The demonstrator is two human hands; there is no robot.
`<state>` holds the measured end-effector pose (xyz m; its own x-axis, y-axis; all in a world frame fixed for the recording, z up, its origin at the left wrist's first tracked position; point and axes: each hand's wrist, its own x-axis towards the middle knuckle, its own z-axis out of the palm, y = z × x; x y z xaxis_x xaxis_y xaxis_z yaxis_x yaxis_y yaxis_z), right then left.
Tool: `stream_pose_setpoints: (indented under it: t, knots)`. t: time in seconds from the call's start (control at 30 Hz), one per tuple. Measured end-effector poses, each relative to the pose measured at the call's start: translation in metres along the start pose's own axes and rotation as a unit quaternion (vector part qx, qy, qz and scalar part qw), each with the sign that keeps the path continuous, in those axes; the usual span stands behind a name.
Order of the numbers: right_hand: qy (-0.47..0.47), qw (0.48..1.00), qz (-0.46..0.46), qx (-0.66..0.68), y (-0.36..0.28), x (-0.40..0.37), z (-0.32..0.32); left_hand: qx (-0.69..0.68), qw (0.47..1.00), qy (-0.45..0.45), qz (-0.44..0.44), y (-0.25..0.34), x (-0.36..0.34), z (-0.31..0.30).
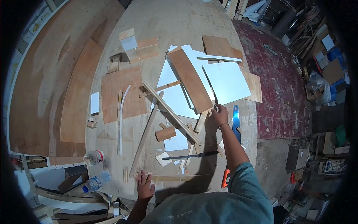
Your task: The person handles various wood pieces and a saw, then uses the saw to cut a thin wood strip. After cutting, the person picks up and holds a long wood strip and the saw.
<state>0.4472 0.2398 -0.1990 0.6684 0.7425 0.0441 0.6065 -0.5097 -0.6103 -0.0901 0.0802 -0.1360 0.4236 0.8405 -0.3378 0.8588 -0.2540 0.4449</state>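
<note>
My left hand [145,185] lies flat with its fingers spread at the near edge of the table, by the end of a long thin wooden strip [179,178]. Farther out, my right hand [220,114] has its fingers closed at the lower end of a thin dark strip [209,85], whose exact kind I cannot make out. That strip lies across white boards [227,82], beside a long brown wooden board [190,80]. To the right of my forearm lies a handsaw [236,118] with an orange handle [225,178]. A narrow dark-handled saw [190,155] rests between my hands.
Wooden battens [171,112] cross mid-table near a brown cylinder [165,133]. A plywood sheet [123,93] and small open boxes [147,47] lie left and back. A clear jar [94,157] and a water bottle [96,182] stand at the left edge.
</note>
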Motion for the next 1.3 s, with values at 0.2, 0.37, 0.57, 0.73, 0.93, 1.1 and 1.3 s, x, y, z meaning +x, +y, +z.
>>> stream_pose_setpoints:
  t: [0.2, 0.37, 0.57, 0.73, 0.93, 1.1, 1.3]
  knots:
    - [0.014, 0.999, -0.028, -0.013, -0.003, -0.002, 0.006, 0.004, 1.000, 0.004, 0.000, -0.002, 0.000, 0.002]
    - [-0.018, 0.997, 0.075, 0.003, -0.030, -0.008, 0.001, 0.003, 1.000, 0.006, -0.003, -0.003, -0.001, 0.004]
    - [0.051, 0.998, -0.034, -0.009, -0.075, -0.015, -0.002, -0.002, 1.000, -0.005, -0.004, 0.000, 0.000, 0.000]
    - [-0.014, 0.995, -0.072, -0.071, -0.104, -0.006, 0.015, -0.003, 1.000, 0.002, -0.003, -0.001, 0.000, 0.002]
    - [-0.094, 0.980, 0.001, -0.175, -0.141, 0.008, 0.020, -0.012, 1.000, -0.007, -0.014, -0.001, 0.000, 0.001]
    - [-0.125, 0.969, 0.019, -0.213, -0.148, 0.019, 0.022, -0.020, 1.000, 0.014, -0.007, -0.001, 0.001, 0.002]
    - [-0.146, 0.964, -0.011, -0.222, -0.142, 0.024, 0.019, -0.021, 1.000, -0.002, -0.013, -0.001, 0.003, -0.002]
